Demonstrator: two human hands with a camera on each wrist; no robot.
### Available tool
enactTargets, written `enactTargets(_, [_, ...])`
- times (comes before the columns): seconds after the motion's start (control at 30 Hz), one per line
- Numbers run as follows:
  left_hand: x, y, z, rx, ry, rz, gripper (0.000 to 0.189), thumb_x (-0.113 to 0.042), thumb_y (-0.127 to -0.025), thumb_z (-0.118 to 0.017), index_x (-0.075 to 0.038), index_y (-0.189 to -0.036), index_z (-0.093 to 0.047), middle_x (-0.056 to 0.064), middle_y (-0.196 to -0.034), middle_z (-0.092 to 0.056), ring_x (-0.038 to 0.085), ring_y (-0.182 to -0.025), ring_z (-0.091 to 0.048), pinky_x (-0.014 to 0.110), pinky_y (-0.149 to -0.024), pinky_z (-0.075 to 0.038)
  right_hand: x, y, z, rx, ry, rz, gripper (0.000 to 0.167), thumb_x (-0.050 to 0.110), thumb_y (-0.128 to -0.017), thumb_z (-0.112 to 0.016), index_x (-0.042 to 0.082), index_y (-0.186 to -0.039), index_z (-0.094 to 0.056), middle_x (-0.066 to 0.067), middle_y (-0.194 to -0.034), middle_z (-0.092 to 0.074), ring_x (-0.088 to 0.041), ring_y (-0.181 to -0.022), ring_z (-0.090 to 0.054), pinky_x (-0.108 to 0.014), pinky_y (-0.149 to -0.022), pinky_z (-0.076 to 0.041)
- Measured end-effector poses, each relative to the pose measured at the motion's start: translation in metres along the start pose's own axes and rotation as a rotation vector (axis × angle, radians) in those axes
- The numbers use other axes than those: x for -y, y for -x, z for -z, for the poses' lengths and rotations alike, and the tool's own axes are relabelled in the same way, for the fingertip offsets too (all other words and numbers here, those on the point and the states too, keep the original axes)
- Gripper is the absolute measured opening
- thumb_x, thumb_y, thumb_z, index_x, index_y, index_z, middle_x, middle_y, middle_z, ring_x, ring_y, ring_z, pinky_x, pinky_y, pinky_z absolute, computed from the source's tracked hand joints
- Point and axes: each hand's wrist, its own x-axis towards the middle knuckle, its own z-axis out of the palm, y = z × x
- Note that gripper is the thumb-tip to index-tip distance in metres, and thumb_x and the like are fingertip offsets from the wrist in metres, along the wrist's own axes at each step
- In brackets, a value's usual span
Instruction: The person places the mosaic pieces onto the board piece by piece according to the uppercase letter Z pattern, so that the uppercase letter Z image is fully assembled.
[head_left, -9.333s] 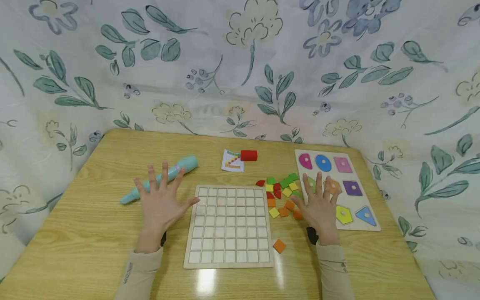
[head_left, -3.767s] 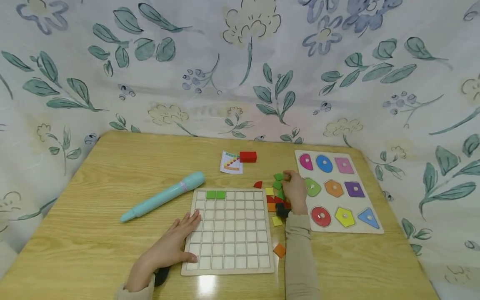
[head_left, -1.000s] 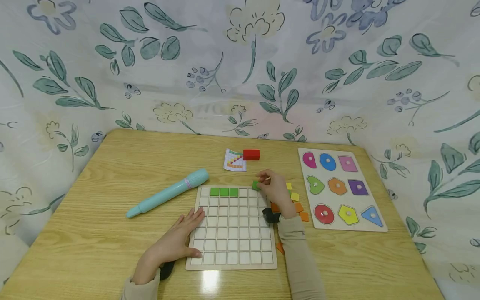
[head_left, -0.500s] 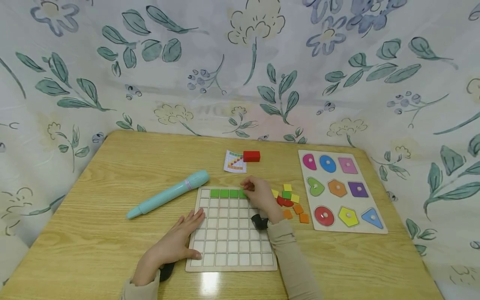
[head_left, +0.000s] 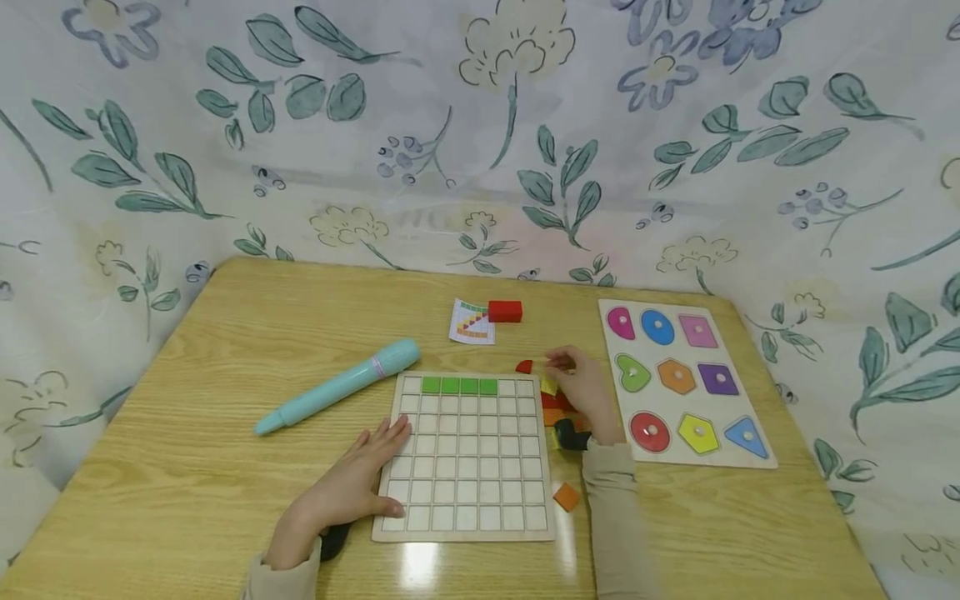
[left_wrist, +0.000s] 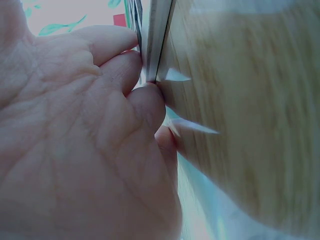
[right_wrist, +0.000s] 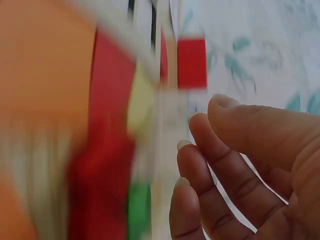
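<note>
A wooden grid board (head_left: 462,537) lies in the middle of the table, with several green square tiles (head_left: 459,386) side by side in its far row. My left hand (head_left: 348,483) rests on the board's left edge, fingers straight; in the left wrist view the fingertips (left_wrist: 150,97) touch the board's side. Over the loose tiles right of the board hovers my right hand (head_left: 588,392), fingers loosely bent. In the right wrist view, thumb and fingers stand apart, nothing between them. Red (right_wrist: 107,185), orange (right_wrist: 45,65) and green tiles (right_wrist: 139,210) lie beneath, partly hidden by the hand in the head view.
A pattern card (head_left: 472,323) and a red block (head_left: 506,312) lie beyond the board. A turquoise pen-shaped stick (head_left: 337,387) lies to the left. At the right is a shape-puzzle board (head_left: 678,383). One orange tile (head_left: 566,497) lies apart near the board's lower right corner.
Green tiles have come into the far row one after another. My right hand has let go of the latest one and moved right, back over the loose tiles. My left hand stays on the board.
</note>
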Motion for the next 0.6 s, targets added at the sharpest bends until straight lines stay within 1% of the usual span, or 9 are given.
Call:
enactTargets(0.03, [-0.001,-0.001,0.0,0.002,0.004,0.001,0.104,-0.022,-0.07,-0.083,-0.003,-0.153,-0.024,0.013,-0.163,-0.013,0.038,-0.15,-0.006,0.035,-0.124,0.008,-0.005,0.001,0.007,-0.012,0.002,-0.009,0.023,0.005,-0.092,-0.063,-0.001,-0.114,-0.065,-0.019,-0.105,-0.069,-0.03,-0.1,-0.064,-0.041,-0.089,-0.055])
enactTargets(0.1, [-0.001,-0.001,0.001,0.005,0.007,0.004,0.104,-0.022,-0.069,-0.083,-0.003,-0.153,-0.024,0.013,-0.163,-0.013,0.038,-0.15,-0.006,0.05,-0.123,0.003,-0.013,0.005,0.019,-0.027,0.019,-0.025,0.024,0.003,-0.092,-0.062,-0.002,-0.115,-0.064,-0.021,-0.106,-0.068,-0.031,-0.1,-0.063,-0.042,-0.09,-0.055])
enactTargets(0.13, [-0.002,-0.001,0.001,0.005,0.006,0.006,0.104,-0.022,-0.069,-0.084,-0.003,-0.153,-0.024,0.013,-0.163,-0.013,0.039,-0.15,-0.006,0.054,-0.122,0.001,-0.016,0.007,0.024,-0.028,0.031,-0.035,0.024,0.003,-0.092,-0.062,-0.002,-0.115,-0.063,-0.021,-0.106,-0.068,-0.032,-0.1,-0.063,-0.042,-0.09,-0.055])
enactTargets(0.2, [-0.002,0.0,0.002,0.002,0.001,0.01,0.104,-0.022,-0.069,-0.084,-0.003,-0.153,-0.025,0.013,-0.163,-0.013,0.039,-0.15,-0.006,0.059,-0.12,-0.002,-0.021,0.01,0.03,-0.013,0.052,-0.061,0.025,0.003,-0.092,-0.062,-0.003,-0.117,-0.062,-0.021,-0.107,-0.067,-0.031,-0.099,-0.063,-0.041,-0.089,-0.055])
enactTargets(0.27, [-0.002,0.0,0.003,-0.001,0.002,0.013,0.105,-0.022,-0.069,-0.084,-0.003,-0.153,-0.025,0.013,-0.163,-0.013,0.039,-0.15,-0.006,0.059,-0.12,-0.001,-0.025,0.012,0.035,0.014,0.071,-0.077,0.027,0.003,-0.091,-0.062,-0.003,-0.118,-0.061,-0.021,-0.108,-0.066,-0.03,-0.098,-0.063,-0.039,-0.089,-0.056])
enactTargets(0.33, [-0.002,0.0,0.003,-0.004,0.002,0.013,0.105,-0.022,-0.068,-0.084,-0.004,-0.153,-0.025,0.013,-0.163,-0.013,0.04,-0.15,-0.006,0.059,-0.121,-0.001,-0.028,0.014,0.037,0.045,0.082,-0.076,0.031,0.002,-0.09,-0.064,-0.003,-0.12,-0.06,-0.021,-0.11,-0.066,-0.031,-0.099,-0.063,-0.04,-0.089,-0.056])
enactTargets(0.5, [-0.002,-0.001,0.003,0.0,0.007,0.006,0.105,-0.021,-0.068,-0.084,-0.004,-0.153,-0.025,0.014,-0.163,-0.014,0.04,-0.15,-0.006,0.059,-0.12,-0.001,-0.029,0.016,0.037,0.114,0.121,-0.029,0.039,0.0,-0.086,-0.068,-0.003,-0.124,-0.058,-0.021,-0.113,-0.065,-0.035,-0.104,-0.063,-0.046,-0.094,-0.054])
enactTargets(0.6, [-0.003,-0.002,0.002,-0.002,0.004,-0.009,0.105,-0.023,-0.068,-0.084,-0.003,-0.153,-0.025,0.015,-0.162,-0.015,0.041,-0.149,-0.007,0.057,-0.121,-0.001,-0.029,0.016,0.035,0.123,0.162,-0.024,0.035,0.001,-0.086,-0.069,0.0,-0.12,-0.061,-0.019,-0.111,-0.065,-0.034,-0.105,-0.062,-0.047,-0.096,-0.052])
